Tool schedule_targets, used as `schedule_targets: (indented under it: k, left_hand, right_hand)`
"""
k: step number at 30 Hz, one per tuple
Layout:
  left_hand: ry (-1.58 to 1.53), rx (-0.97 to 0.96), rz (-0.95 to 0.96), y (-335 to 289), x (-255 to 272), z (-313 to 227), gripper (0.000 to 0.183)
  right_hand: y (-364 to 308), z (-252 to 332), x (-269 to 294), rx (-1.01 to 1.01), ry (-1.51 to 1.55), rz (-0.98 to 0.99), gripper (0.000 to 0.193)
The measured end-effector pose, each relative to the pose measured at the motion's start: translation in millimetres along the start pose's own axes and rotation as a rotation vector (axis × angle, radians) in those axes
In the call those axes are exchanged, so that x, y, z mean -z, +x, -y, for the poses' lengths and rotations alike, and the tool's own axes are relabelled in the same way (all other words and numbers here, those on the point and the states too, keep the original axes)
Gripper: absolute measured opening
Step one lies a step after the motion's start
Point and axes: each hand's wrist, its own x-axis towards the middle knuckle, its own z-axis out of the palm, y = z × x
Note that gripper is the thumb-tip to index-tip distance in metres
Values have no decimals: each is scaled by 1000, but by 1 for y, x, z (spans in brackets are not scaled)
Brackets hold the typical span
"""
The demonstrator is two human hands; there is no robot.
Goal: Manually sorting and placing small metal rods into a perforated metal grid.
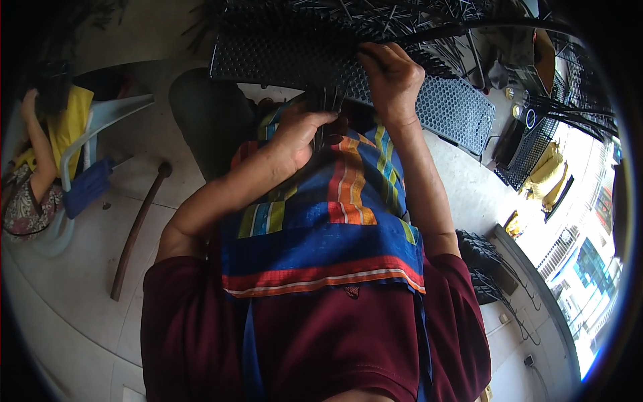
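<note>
Find the perforated panel lying crosswise beyond the striped apron, with black bristles crowding along the far side. Fingers of the left hand curled nearly closed, apparently around a small bunch of dark strips just at the near edge. Fingers of the right hand folded tightly above the panel, tips hidden; impossible to tell of any hold. Expect a stiff, fairly light panel, best steadied by the bare rim, and thin, springy, perhaps slippery strips, better pinched mid-length.
</note>
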Motion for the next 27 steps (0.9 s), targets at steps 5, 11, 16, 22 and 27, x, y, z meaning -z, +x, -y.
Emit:
schedule_targets:
  k: [5,11,16,22,27]
  left_hand:
    - [17,-44,7,-2,-3,-6,14]
    - [79,-1,63,2,-1,-13,16]
    - [203,-48,256,-1,-8,-22,14]
    - [156,-83,201,7,-16,-10,15]
    - [36,99,62,4,-10,-5,14]
  right_hand:
    - [-4,-1,5,49,-247,47,22]
    - [-11,-2,10,74,-334,174,23]
    - [-27,-5,19,-275,221,179,18]
    - [-34,-14,23,-821,858,402,7]
    - [-21,-13,31,-566,622,-76,7]
